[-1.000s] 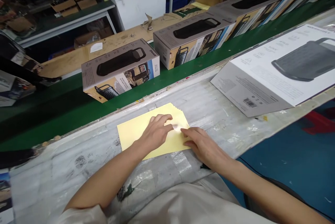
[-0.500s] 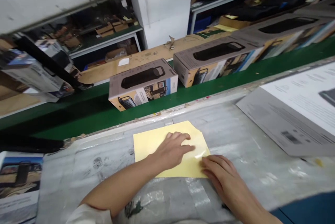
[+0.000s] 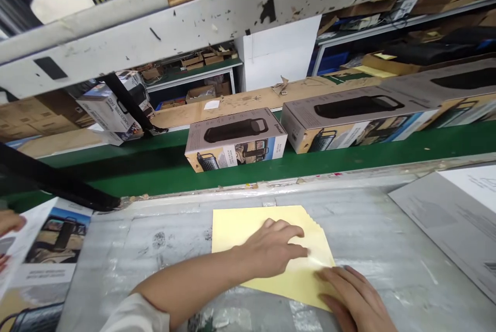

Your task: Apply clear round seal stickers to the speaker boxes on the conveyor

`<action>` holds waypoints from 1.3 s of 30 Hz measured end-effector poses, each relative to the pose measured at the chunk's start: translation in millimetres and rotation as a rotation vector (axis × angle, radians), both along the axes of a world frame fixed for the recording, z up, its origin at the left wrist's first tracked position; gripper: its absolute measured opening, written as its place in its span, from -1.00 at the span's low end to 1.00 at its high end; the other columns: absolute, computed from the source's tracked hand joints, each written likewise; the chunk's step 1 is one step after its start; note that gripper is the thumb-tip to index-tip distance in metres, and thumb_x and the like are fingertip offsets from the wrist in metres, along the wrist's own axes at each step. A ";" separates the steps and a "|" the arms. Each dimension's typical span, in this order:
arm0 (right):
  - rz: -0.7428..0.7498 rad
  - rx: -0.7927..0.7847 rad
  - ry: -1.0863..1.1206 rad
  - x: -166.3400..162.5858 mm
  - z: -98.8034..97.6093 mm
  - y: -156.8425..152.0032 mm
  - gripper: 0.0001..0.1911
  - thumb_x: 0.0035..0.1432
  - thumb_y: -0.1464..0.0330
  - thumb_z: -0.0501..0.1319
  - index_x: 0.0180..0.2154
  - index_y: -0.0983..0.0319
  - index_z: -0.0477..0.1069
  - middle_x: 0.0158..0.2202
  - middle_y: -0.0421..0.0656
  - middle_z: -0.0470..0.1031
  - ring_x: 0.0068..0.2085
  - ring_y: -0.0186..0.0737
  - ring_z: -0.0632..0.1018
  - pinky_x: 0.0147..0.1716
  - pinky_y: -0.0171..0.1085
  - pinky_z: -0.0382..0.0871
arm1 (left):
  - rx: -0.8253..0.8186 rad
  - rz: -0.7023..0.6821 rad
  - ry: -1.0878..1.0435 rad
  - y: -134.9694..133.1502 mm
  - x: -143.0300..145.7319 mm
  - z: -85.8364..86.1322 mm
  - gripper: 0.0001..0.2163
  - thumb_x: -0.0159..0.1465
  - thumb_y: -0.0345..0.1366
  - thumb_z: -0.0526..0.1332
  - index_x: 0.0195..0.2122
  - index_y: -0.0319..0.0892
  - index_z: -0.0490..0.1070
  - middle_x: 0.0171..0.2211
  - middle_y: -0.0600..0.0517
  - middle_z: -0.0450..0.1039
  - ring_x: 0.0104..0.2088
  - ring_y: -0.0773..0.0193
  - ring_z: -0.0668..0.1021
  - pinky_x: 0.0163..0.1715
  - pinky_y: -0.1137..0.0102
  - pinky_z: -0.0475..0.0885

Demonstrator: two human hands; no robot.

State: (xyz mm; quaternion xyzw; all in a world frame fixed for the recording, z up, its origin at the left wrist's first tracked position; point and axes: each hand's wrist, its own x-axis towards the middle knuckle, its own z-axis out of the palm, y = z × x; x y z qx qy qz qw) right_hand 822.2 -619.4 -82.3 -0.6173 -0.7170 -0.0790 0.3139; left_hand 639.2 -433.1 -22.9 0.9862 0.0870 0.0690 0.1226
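A thin stack of pale yellow sheets [image 3: 236, 226] lies on the plastic-covered worktop in front of me. Its upper right edge is stepped, where several sheets are slightly fanned. My left hand [image 3: 269, 250] rests across the stack, thumb and fingers apart, palm down. At the lower right corner, my right hand [image 3: 354, 290] has thumb and fingers around the edge of the sheets. Some of its fingertips are hidden under the paper.
Printed speaker boxes [image 3: 236, 138] stand in a row on a green strip [image 3: 163, 177] beyond the worktop. A large grey-white box [image 3: 445, 223] is at the right. Another person's hand [image 3: 11, 222] touches a printed box [image 3: 50, 265] at left. A scuffed white beam [image 3: 127, 37] crosses overhead.
My view has tilted upward, bringing the beam into sight. The sheets' right corner has swung toward me with my right hand. Another person's hand has appeared at the left.
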 end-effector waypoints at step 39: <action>0.016 0.076 0.910 -7.0 97.2 16.6 -0.28 0.31 0.44 0.26 0.35 -0.25 0.15 -0.36 -0.24 0.56 -0.37 -0.11 0.63 -0.30 -0.04 0.69 | 0.061 -0.062 0.035 -6.0 1.8 7.2 -0.72 0.53 -0.36 0.03 0.12 -0.05 0.48 0.22 -0.07 0.45 0.09 0.10 0.49 -0.10 0.21 0.38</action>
